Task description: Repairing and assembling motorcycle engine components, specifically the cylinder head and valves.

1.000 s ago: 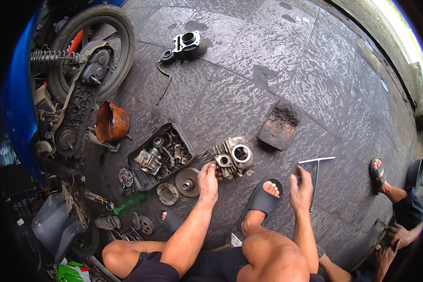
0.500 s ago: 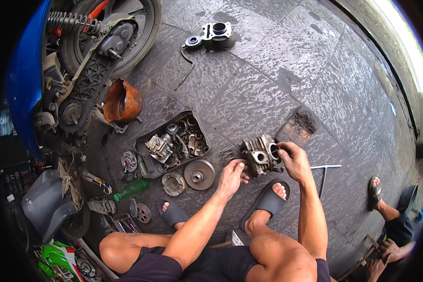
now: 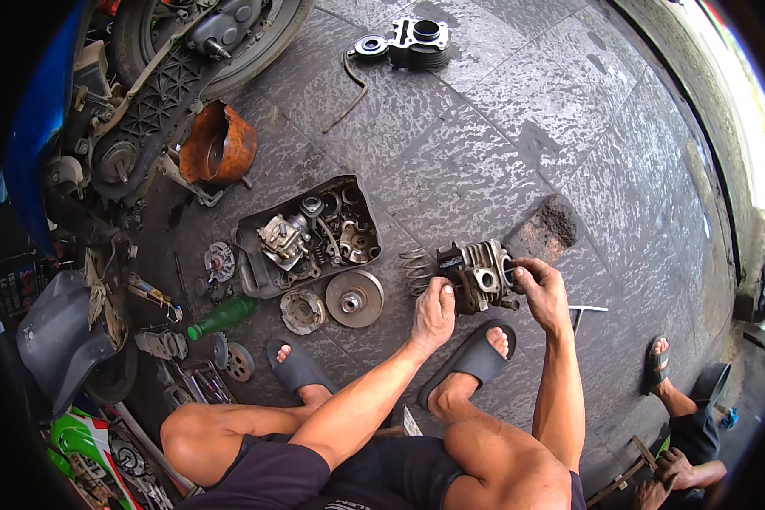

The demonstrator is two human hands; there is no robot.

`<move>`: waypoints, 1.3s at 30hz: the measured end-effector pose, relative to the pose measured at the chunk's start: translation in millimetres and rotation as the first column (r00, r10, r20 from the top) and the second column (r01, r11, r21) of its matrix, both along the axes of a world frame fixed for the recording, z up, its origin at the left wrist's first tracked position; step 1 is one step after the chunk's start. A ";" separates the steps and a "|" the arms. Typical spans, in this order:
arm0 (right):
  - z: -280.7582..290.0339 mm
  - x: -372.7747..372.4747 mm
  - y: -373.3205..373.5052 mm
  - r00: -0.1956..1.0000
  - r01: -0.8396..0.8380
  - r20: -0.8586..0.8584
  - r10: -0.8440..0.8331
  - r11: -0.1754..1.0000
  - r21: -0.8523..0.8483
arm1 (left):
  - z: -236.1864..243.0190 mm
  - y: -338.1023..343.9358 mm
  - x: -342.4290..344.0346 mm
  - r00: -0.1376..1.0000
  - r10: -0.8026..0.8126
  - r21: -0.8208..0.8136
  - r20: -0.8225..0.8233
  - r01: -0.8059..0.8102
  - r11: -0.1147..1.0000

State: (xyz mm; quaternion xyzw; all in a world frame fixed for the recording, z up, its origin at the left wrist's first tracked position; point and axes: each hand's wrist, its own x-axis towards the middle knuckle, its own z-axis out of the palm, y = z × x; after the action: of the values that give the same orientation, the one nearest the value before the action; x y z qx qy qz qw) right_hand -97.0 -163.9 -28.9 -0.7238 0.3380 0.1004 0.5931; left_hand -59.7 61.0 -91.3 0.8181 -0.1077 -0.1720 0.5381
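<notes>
A finned metal cylinder head (image 3: 484,262) is between my hands, above the floor just past my right foot. My left hand (image 3: 434,314) is closed against its lower left side, thumb upward; the other fingertips are hidden behind the metal. On the opposite side my right hand (image 3: 542,293) grips the edge by the round opening, its fingers bent and partly out of sight. Immediately left of the head, a coil spring (image 3: 415,272) shows on the floor.
Left of centre sits a black tray (image 3: 367,191) of engine parts, with a round metal disc (image 3: 354,298) and a green bottle (image 3: 222,317) nearby. A cylinder block (image 3: 421,53) lies far ahead. A T-handle wrench (image 3: 580,314) is at right. Another person's hands (image 3: 676,467) appear lower right.
My left hand has moved right and now meets the cylinder head's side. The spring beside it shows more plainly. The whole view has shifted slightly, with floor items appearing higher and the cylinder block further right.
</notes>
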 end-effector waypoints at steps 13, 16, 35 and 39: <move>-3.3 -7.5 15.1 0.991 0.119 0.080 -0.111 0.988 -0.099 | 16.3 14.2 95.1 0.935 -0.257 0.088 0.245 0.242 0.966; 8.7 2.9 25.6 0.988 0.097 0.136 -0.078 0.985 -0.141 | 36.1 5.3 105.9 0.987 -0.150 0.193 0.054 0.137 0.972; 32.5 24.3 53.4 0.989 0.038 0.148 0.006 0.955 -0.295 | 130.2 33.2 196.3 0.740 -0.517 0.721 0.429 0.064 0.690; 31.1 23.5 51.2 0.989 0.026 0.146 0.014 0.963 -0.269 | 156.9 67.9 191.3 0.800 -0.433 0.763 0.415 -0.047 0.644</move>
State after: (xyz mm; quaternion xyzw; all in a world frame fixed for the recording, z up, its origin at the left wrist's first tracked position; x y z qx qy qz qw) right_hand -73.5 -112.7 2.2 -0.8022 0.3062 -0.0020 0.5126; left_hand 131.6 128.9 65.6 0.9587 -0.2735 -0.0102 0.0778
